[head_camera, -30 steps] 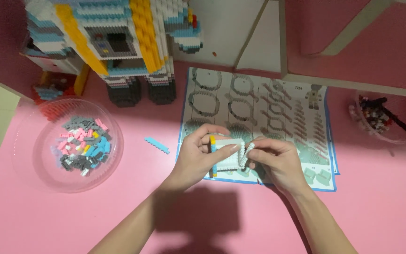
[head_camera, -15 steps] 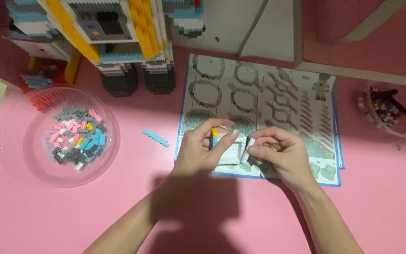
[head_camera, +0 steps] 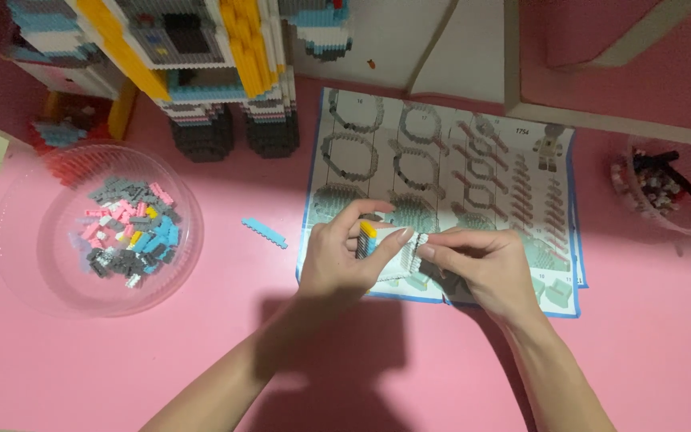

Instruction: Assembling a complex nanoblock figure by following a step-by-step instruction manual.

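Observation:
My left hand [head_camera: 344,260] pinches a small brick assembly [head_camera: 368,240] with yellow, grey and blue pieces, held over the lower part of an open instruction sheet [head_camera: 441,152]. My right hand [head_camera: 481,268] meets it from the right, its fingertips closed on a small white and grey piece [head_camera: 419,244] pressed against the assembly. Both hands hover just above the pink table [head_camera: 81,368]. A loose light-blue toothed strip [head_camera: 265,233] lies on the table to the left of my left hand.
A clear plastic bowl [head_camera: 17,264] of several small pink, grey, blue and white bricks sits at the left. A large brick-built model [head_camera: 201,56] stands at the back left. Another small clear container [head_camera: 657,192] of pieces is at the far right.
The two hands stay together over the sheet; the fingers have shifted slightly on the small assembly. The view has drifted a little.

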